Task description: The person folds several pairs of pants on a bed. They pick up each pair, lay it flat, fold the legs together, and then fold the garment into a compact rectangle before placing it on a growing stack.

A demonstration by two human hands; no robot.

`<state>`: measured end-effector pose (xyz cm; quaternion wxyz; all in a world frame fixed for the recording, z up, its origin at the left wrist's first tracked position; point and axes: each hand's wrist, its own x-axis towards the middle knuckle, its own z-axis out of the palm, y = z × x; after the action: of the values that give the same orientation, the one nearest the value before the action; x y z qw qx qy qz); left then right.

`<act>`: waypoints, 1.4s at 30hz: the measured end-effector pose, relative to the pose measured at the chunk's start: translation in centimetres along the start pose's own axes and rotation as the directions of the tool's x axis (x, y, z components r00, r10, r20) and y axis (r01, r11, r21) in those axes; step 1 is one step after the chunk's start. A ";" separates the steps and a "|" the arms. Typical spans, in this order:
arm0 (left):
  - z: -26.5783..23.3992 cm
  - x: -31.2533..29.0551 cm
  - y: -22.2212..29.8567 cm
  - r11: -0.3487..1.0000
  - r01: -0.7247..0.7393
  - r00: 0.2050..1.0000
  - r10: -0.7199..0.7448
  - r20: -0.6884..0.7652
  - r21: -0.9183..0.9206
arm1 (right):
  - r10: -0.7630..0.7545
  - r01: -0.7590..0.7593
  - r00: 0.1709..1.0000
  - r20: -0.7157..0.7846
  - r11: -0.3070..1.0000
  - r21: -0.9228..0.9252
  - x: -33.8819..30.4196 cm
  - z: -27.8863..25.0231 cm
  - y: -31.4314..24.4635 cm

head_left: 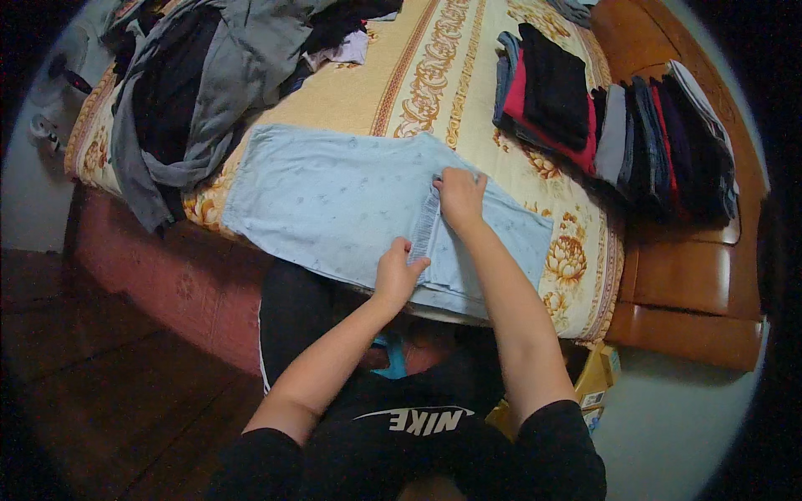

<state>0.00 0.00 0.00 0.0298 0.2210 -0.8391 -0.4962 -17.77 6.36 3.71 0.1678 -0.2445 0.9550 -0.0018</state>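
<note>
Light blue pajama pants (326,188) with a small scattered print lie spread across the near side of the bed. Their gathered elastic waistband (425,221) is turned inward over the fabric, running between my hands. At its lower end my left hand (399,273) pinches the band between thumb and fingers. My right hand (461,199) grips the far end of the same band, its fingertips partly hidden by the hand itself. Beyond the right hand, a flat part of the pants reaches toward the right side of the bed.
A loose heap of grey and dark clothes (251,75) covers the bed's far left. Folded black and red garments (555,88) are stacked at the right, beside a row of folded clothes (668,146) against the brown wooden headboard (681,275). A yellow box (595,376) stands below the bed's edge.
</note>
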 end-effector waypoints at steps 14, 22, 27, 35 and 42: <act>-1.8 -2.4 -0.1 0.973 -0.225 0.973 0.222 -0.061 -0.048 | 0.373 -0.307 0.832 -0.411 0.926 0.218 -6.9 1.9 17.4; -1.7 -1.9 0.9 0.978 -0.180 0.980 0.169 0.101 0.109 | 0.290 -0.265 0.791 -0.539 0.956 0.127 -6.4 3.4 20.3; -3.0 -1.8 0.8 0.973 -0.188 0.980 0.176 0.095 0.134 | 0.165 -0.151 0.704 -0.691 0.985 0.080 -10.4 3.6 13.1; -8.5 -3.2 -3.8 0.990 -0.064 0.908 0.112 -0.404 0.129 | 0.454 -0.455 0.862 -0.225 0.889 0.049 -20.6 9.1 13.6; -19.8 1.8 -11.6 0.703 -0.044 0.627 -0.534 -0.567 -0.710 | -0.028 0.086 0.897 -0.440 0.990 0.113 -13.8 2.2 0.3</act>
<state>7.70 -21.66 -0.07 0.3703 0.4979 -0.4742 -0.6246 -5.80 13.24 6.02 -0.0355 -0.2543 0.9586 -0.1235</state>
